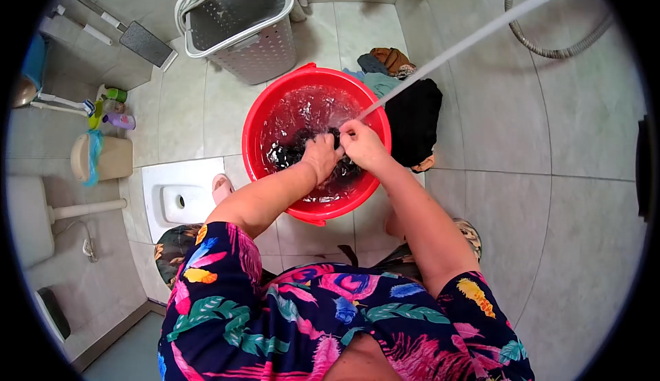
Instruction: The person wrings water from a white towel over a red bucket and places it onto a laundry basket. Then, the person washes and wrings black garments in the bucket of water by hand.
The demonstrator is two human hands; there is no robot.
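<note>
A red basin (249, 133) stands on the floor in front of me, with water in it. In the water lies a dark, wet piece of clothing (295, 149), bunched up and partly under the surface. My left hand (322, 155) is closed on this clothing near the middle of the basin. Close beside it, my right hand (363, 146) pinches a dark part of the clothing at the basin's right side. A stream of water (467, 43) falls from the upper right into the basin by my right hand. Some fingertips are hidden.
A grey laundry basket (258, 54) stands behind the basin. To the right is a heap of dark clothes (414, 123). On the left are a squat toilet (180, 185), a bin (110, 158) and several bottles (120, 120). A metal hose (550, 52) hangs at the right wall.
</note>
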